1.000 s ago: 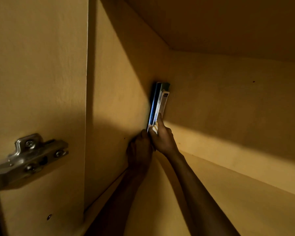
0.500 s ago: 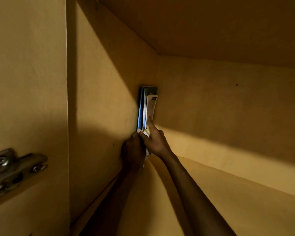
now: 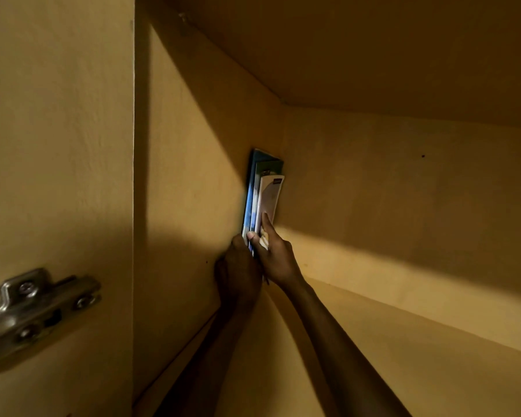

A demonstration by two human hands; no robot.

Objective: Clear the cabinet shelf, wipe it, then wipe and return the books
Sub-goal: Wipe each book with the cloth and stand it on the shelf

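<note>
A few thin books (image 3: 263, 194) stand upright on the cabinet shelf (image 3: 403, 371), pressed flat against the left side wall near the back corner. The outer ones are blue and the nearest has a pale cover. My right hand (image 3: 272, 254) grips their front edge, with its index finger laid up along the pale cover. My left hand (image 3: 238, 272) sits in shadow just left of the books' lower edge, fingers curled at it; what it holds is too dark to tell.
The cabinet's left side wall (image 3: 193, 176) and back wall (image 3: 403, 191) close the corner. The open door (image 3: 57, 145) with a metal hinge (image 3: 33, 311) stands at the left. The shelf above (image 3: 373, 49) forms a low ceiling.
The view has shifted slightly. Both hands stay at the books' lower front edge, and the books remain upright against the left wall.
</note>
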